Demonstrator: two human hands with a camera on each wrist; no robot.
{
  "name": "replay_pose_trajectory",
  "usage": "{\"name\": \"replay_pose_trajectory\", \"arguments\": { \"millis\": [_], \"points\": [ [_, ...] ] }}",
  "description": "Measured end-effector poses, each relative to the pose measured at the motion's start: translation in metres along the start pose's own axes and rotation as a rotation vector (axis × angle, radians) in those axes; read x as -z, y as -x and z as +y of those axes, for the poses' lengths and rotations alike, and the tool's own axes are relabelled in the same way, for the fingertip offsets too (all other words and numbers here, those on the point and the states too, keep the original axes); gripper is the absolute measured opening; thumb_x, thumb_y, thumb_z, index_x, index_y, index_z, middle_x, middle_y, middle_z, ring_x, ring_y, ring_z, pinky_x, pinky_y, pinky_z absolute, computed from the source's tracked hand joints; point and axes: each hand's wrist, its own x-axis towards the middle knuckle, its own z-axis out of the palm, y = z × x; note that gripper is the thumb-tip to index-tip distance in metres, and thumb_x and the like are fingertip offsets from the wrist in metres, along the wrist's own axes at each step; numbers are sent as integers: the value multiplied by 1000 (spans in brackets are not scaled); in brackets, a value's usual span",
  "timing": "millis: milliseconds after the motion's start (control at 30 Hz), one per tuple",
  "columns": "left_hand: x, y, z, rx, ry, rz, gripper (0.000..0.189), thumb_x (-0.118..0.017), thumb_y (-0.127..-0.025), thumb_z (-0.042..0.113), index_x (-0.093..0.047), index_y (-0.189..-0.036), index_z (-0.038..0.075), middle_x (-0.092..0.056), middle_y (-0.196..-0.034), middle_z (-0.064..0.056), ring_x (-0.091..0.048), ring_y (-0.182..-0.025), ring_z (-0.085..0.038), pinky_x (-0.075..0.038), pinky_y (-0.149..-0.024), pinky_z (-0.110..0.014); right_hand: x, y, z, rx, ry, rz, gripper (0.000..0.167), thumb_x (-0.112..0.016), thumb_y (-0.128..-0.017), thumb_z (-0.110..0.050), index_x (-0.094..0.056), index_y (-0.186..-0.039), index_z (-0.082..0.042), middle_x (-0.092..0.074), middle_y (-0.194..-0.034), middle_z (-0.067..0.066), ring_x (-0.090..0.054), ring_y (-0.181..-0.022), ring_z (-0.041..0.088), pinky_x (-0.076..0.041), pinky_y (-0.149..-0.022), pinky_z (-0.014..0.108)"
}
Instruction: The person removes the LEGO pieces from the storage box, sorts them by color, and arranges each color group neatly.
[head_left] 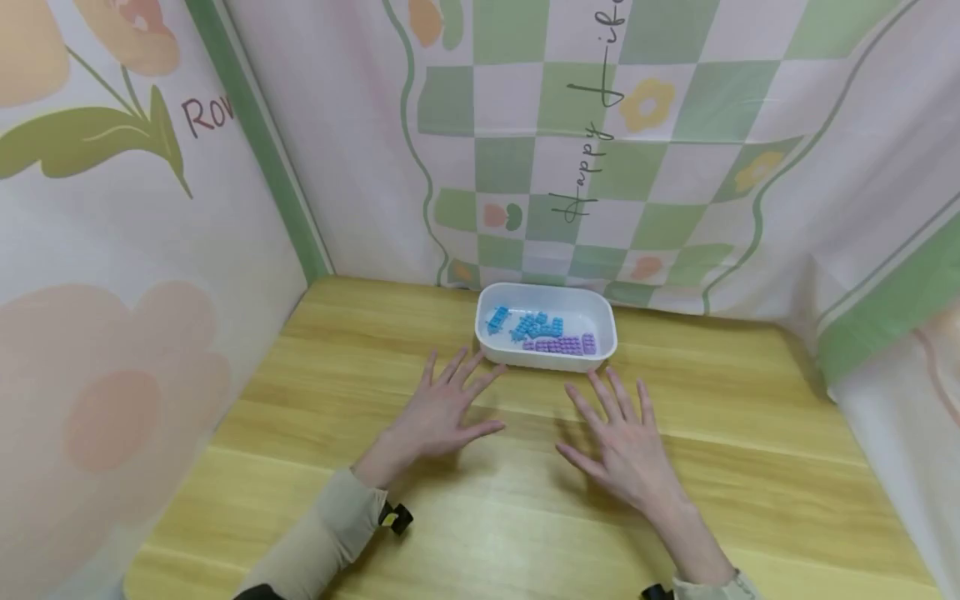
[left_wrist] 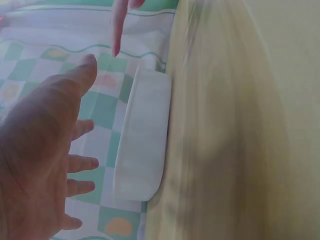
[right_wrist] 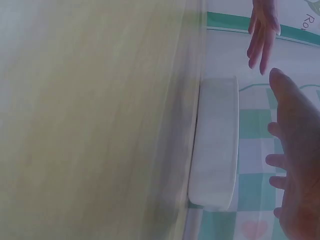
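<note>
A white plastic tray (head_left: 546,360) stands at the back of the wooden table, with blue toy bricks (head_left: 538,326) and purple toy bricks (head_left: 562,345) inside. My left hand (head_left: 441,410) hovers in front of the tray's left end, fingers spread and holding nothing. In front of its right end is my right hand (head_left: 628,450), likewise spread, with nothing in it. In the left wrist view the outer wall of the tray (left_wrist: 142,135) shows beyond the left thumb. The right wrist view has the tray (right_wrist: 215,142) to the left of the right fingers; its contents are hidden there.
The wooden table (head_left: 495,517) extends toward me and to both sides. A checked curtain (head_left: 510,167) hangs right behind the tray, and a flower-printed curtain (head_left: 150,333) borders the left side. A small black device (head_left: 396,518) sits at the left cuff.
</note>
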Motion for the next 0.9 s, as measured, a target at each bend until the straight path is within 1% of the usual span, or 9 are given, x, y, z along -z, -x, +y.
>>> {"name": "replay_pose_trajectory", "arguments": {
  "millis": [100, 267, 333, 433, 533, 633, 700, 800, 900],
  "points": [
    [3, -6, -9, 24, 38, 11, 91, -54, -106, 72, -25, -177, 23, -22, -184, -16, -26, -169, -46, -15, -134, -78, -1, -1, -1, -3, -7, -5, 100, -15, -104, -86, -55, -161, -14, -45, -170, 27, -40, -156, 53, -21, -132, 78],
    [7, -25, -31, 102, 114, 25, 95, -56, -107, 68, -16, -178, 19, -20, -184, -18, -24, -170, -45, -12, -137, -73, -3, 2, -2, -22, -27, -45, 102, -15, -103, -88, -51, -163, -14, -42, -172, 26, -39, -157, 53, -26, -128, 81],
    [7, -34, -40, 129, 131, 34, 96, -56, -107, 67, -15, -178, 16, -21, -184, -19, -24, -170, -46, -15, -136, -73, -4, 4, -3, -28, -39, -59, 101, -18, -103, -88, -50, -164, -14, -42, -172, 26, -41, -156, 53, -29, -126, 81],
    [6, -51, -48, 168, 152, 53, 96, -57, -107, 66, -19, -177, 11, -24, -182, -23, -27, -168, -47, -21, -135, -75, -5, 8, -4, -35, -57, -71, 97, -25, -104, -86, -49, -164, -13, -44, -170, 27, -46, -153, 54, -32, -125, 80],
    [3, -69, -52, 202, 174, 60, 96, -54, -107, 69, -23, -176, 9, -28, -180, -24, -28, -168, -47, -23, -134, -74, -5, 11, -4, -48, -71, -83, 94, -35, -104, -84, -49, -164, -13, -45, -170, 27, -48, -152, 54, -33, -125, 79],
    [0, -86, -53, 229, 181, 49, 96, -49, -107, 73, -21, -177, 13, -29, -181, -21, -28, -168, -43, -24, -135, -74, -4, 12, -4, -62, -77, -102, 92, -46, -103, -80, -49, -164, -11, -46, -169, 27, -48, -152, 52, -34, -126, 78],
    [-2, -96, -52, 246, 196, 47, 98, -48, -106, 75, -20, -177, 14, -29, -181, -19, -29, -168, -43, -24, -135, -74, -2, 12, -4, -64, -83, -116, 91, -53, -102, -76, -49, -164, -10, -47, -169, 26, -48, -153, 51, -33, -126, 77],
    [-4, -109, -52, 277, 196, 37, 101, -46, -106, 77, -18, -177, 11, -25, -183, -18, -29, -168, -44, -24, -135, -74, 0, 10, -3, -57, -83, -124, 89, -60, -101, -71, -49, -164, -10, -50, -167, 25, -50, -152, 51, -35, -125, 77],
    [-9, -118, -49, 303, 186, 6, 107, -44, -104, 80, -15, -176, 7, -19, -184, -20, -26, -169, -46, -22, -136, -72, 2, 10, -3, -55, -83, -120, 86, -63, -100, -68, -51, -163, -11, -52, -166, 25, -52, -150, 50, -37, -125, 76]
  ]
}}
